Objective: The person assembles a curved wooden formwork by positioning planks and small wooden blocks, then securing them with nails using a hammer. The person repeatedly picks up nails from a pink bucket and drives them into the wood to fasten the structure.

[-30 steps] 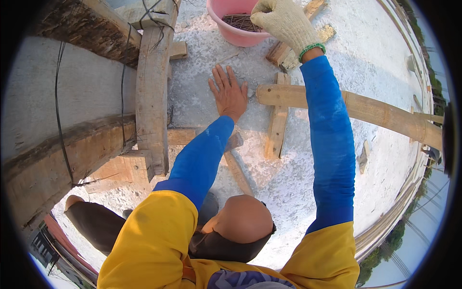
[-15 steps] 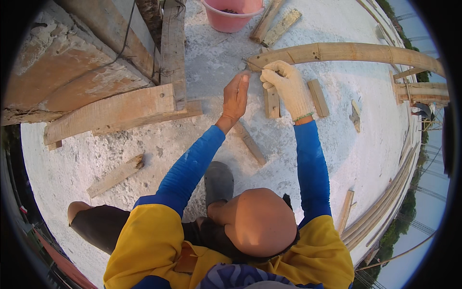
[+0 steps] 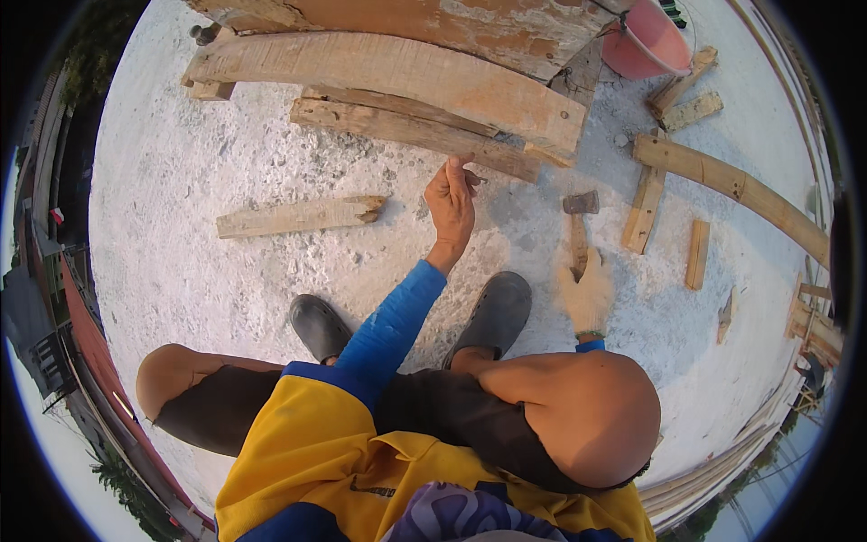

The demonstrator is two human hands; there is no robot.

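Observation:
My right hand [image 3: 587, 294], in a cream knitted glove, is closed round the wooden handle of a hammer [image 3: 579, 237]. The hammer's dark, rusty head [image 3: 581, 202] points away from me, low over the pale floor. My bare left hand [image 3: 451, 203] is raised with thumb and fingers pinched together. Whatever small thing sits in the pinch is too small to name. Just beyond those fingertips lies a rough wooden plank [image 3: 406, 135], beside a thicker timber beam [image 3: 388, 68] that runs along the bottom of a large wooden panel [image 3: 470, 27].
A pink bucket [image 3: 646, 41] stands at the far right. Near it a long curved timber [image 3: 736, 185] rests across a short wood block [image 3: 644, 212]. Another block [image 3: 697, 255] and a splintered board [image 3: 298, 217] lie on the floor. My dark clogs [image 3: 495, 312] are close below my hands.
My view has swung left, toward the beam. My hands, close together by the curved timber before, have parted. The right has taken hold of the hammer; the left has moved toward the plank.

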